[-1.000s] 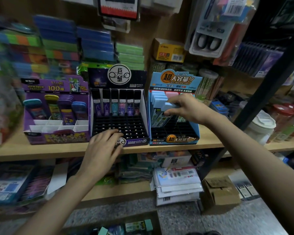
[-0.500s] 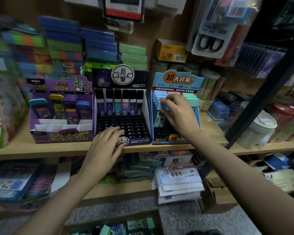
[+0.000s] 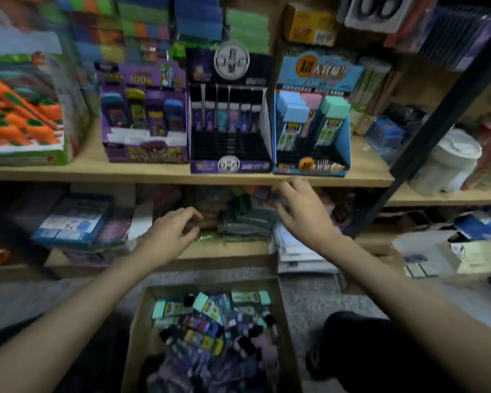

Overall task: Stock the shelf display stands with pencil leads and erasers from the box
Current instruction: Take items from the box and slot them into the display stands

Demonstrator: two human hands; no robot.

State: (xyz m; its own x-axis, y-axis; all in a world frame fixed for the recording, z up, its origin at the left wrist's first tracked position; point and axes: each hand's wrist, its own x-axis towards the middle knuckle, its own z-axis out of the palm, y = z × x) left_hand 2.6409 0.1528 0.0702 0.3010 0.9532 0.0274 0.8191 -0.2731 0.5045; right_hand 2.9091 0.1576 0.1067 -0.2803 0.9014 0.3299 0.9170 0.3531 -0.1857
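Three display stands sit side by side on the wooden shelf point(image 3: 165, 175): a purple stand point(image 3: 145, 154), a black stand point(image 3: 230, 146) with a back row of pencil leads, and a blue stand point(image 3: 312, 154) holding blue, pink and green-capped packs at its rear. On the floor below, a cardboard box point(image 3: 142, 321) holds a jumble of pencil leads and erasers point(image 3: 213, 316). My left hand point(image 3: 167, 235) and my right hand point(image 3: 304, 211) hover empty with relaxed fingers in front of the lower shelf, between the stands and the box.
An orange carrot-pattern box point(image 3: 23, 123) stands at the shelf's left. A white lidded cup point(image 3: 448, 163) and a black diagonal post point(image 3: 425, 131) are at the right. Stacked packets point(image 3: 77, 222) fill the lower shelf. A dark shoe point(image 3: 360, 350) is beside the box.
Both hands have come off the stands and dropped below the shelf edge. The view has tilted down, bringing the floor box into sight.
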